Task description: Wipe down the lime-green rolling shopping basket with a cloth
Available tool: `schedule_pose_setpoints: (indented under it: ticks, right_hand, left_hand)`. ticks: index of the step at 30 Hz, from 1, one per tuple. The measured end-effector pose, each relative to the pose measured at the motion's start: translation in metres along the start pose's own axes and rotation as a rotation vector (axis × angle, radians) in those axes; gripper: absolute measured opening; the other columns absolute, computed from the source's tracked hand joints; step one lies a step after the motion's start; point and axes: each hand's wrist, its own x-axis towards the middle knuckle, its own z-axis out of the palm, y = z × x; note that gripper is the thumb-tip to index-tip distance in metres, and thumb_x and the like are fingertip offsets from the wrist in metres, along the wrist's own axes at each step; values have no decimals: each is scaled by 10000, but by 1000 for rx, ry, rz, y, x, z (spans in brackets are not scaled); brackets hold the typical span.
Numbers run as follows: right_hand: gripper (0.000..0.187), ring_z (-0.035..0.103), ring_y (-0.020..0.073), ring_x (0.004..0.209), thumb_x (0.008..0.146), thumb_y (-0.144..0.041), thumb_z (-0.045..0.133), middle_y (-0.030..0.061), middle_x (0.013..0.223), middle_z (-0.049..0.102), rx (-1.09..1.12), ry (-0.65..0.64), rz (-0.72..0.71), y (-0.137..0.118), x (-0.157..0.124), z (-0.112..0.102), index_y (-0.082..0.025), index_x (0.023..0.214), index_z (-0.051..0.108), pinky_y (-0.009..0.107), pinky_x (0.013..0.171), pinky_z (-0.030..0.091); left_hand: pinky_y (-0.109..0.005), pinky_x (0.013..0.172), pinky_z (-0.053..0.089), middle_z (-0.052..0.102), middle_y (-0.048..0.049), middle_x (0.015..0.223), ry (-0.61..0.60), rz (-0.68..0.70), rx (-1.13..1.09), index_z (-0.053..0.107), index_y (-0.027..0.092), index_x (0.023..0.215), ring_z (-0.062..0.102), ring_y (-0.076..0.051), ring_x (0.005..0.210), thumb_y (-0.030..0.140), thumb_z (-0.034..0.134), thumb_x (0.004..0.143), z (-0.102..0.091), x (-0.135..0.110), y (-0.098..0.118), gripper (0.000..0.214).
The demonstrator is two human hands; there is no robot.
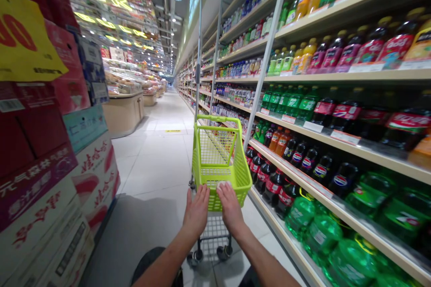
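Observation:
Ahead of me stands a lime-green shopping cart [247,179] with a plastic basket and a grey wire rack [215,225] below. At the basket's near rim is my left hand [196,210], its fingers stretched forward and its thumb apart. I cannot tell how firmly it touches the rim. My right hand [230,208] lies at the same rim, a short gap away, with bent fingers over a small white wad [221,184], perhaps tissue. The visible basket floor is bare green plastic. A raised green bar [218,118] crosses the cart's far end.
Along the right run shelves [303,76] of bottled drinks, close to the cart, with large green bottles [350,258] at the bottom. Stacked drink cartons [89,166] and a yellow price sign [27,31] line the left. A pale tiled aisle [158,157] stretches ahead past a display counter [124,114].

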Motion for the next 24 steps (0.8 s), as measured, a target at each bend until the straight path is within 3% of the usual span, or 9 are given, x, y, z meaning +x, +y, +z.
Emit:
schedule_pose_setpoints:
  ticks: [2, 5, 7, 11, 13, 18, 24]
  right_hand:
    - [550, 285, 203, 1275, 735, 28, 328, 86, 1272, 485, -18, -9, 27, 8, -1, -6, -189, 1216, 484, 443, 983, 329]
    - [524, 323, 229, 1253, 740, 20, 325, 117, 1251, 499, -87, 50, 209, 28, -4, -20, -169, 1193, 507, 482, 964, 331]
    - [521, 304, 226, 1264, 736, 20, 329, 128, 1249, 498, -76, 74, 252, 29, -6, -24, -151, 1195, 505, 480, 977, 322]
    - [604, 230, 184, 1299, 702, 53, 327, 91, 1297, 458, 54, -5, 53, 7, -9, -18, -169, 1248, 454, 427, 1016, 304]
    - [600, 247, 185, 1293, 709, 47, 325, 79, 1298, 459, 54, -31, 33, 8, -10, -20, -185, 1245, 459, 430, 1013, 303]
    - [533, 300, 215, 1267, 743, 10, 318, 117, 1255, 497, -74, 68, 277, 31, -13, -31, -156, 1220, 488, 477, 990, 303]
    - [583, 227, 184, 1301, 731, 39, 325, 70, 1297, 462, 20, -27, -17, -4, -14, -21, -195, 1251, 451, 429, 1002, 311]
  left_hand:
    - [-518, 1059, 98, 306, -72, 1401, 22, 11, 18, 322, 154, 1316, 220, -193, 1309, 17, 245, 734, 0, -1, 3, 603]
    - [-512, 1053, 139, 322, -58, 1395, 52, 23, 33, 331, 172, 1311, 255, -193, 1296, 38, 264, 746, 0, -4, 7, 584]
    - [-505, 1046, 167, 338, -52, 1388, 67, 27, 37, 347, 182, 1302, 280, -194, 1284, 62, 280, 758, 0, -5, 9, 562]
    - [-487, 1035, 201, 384, -50, 1363, 107, 53, 73, 378, 195, 1285, 318, -193, 1264, 92, 300, 767, 2, -7, 12, 534]
    - [-468, 1031, 215, 396, -47, 1357, 117, 65, 97, 386, 200, 1281, 326, -191, 1258, 98, 308, 767, 4, -8, 12, 529]
    - [-454, 1030, 212, 389, -45, 1362, 121, 79, 107, 383, 191, 1283, 319, -190, 1262, 97, 315, 761, 3, -10, 14, 535]
    - [-455, 1030, 207, 397, -47, 1356, 122, 73, 77, 398, 189, 1273, 329, -186, 1255, 100, 310, 760, 4, -11, 13, 528]
